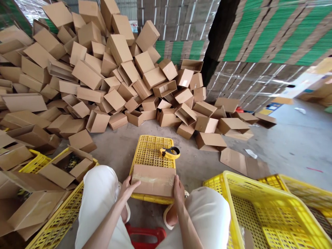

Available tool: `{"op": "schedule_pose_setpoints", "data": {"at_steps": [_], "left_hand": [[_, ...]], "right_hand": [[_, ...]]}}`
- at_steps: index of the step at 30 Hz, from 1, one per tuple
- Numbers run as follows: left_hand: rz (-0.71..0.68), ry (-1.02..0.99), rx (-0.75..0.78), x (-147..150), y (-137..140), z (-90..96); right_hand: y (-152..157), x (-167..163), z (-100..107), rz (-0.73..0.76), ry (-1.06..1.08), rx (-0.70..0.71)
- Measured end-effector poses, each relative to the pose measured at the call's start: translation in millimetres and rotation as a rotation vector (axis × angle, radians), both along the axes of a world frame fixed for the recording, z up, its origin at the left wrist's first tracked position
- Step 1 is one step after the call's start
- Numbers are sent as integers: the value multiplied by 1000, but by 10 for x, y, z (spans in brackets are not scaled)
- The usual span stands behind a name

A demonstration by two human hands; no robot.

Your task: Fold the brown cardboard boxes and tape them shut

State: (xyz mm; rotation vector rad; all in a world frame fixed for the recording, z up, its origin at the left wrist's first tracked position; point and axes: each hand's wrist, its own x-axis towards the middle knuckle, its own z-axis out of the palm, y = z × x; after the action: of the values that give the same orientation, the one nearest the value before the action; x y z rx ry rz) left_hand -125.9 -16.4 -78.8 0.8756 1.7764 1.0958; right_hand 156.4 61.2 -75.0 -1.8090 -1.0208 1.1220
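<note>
A closed cardboard box (154, 180) with clear tape along its top lies on an upturned yellow crate (147, 147) between my knees. My left hand (129, 187) grips its left end, thumb over the top edge. At the opposite end, my right hand (178, 189) presses against the side, its fingers partly hidden behind the box. Beyond the box, a yellow and black tape dispenser (169, 152) rests on the far right part of the crate, apart from both hands.
A large heap of cardboard boxes (114, 79) fills the floor ahead. To my right stands an open yellow crate (259, 207). On the left, an open carton (68, 166) sits in another crate. Part of a red stool (146, 237) shows beneath me.
</note>
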Motion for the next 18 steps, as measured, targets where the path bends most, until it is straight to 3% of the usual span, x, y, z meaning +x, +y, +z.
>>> {"op": "schedule_pose_setpoints", "data": {"at_steps": [4, 7, 10, 12, 18], "left_hand": [[-84, -50, 40, -113, -31, 49], [-66, 208, 31, -26, -86, 34], [-55, 589, 128, 259, -192, -19], [-129, 793, 210, 515, -275, -52], [-251, 1031, 313, 1139, -392, -61]], "right_hand": [[-4, 3, -7, 0, 8, 2], [-17, 4, 8, -1, 6, -9], [-37, -4, 26, 10, 13, -7], [-47, -15, 31, 10, 22, 0], [-25, -19, -9, -12, 40, 2]]}}
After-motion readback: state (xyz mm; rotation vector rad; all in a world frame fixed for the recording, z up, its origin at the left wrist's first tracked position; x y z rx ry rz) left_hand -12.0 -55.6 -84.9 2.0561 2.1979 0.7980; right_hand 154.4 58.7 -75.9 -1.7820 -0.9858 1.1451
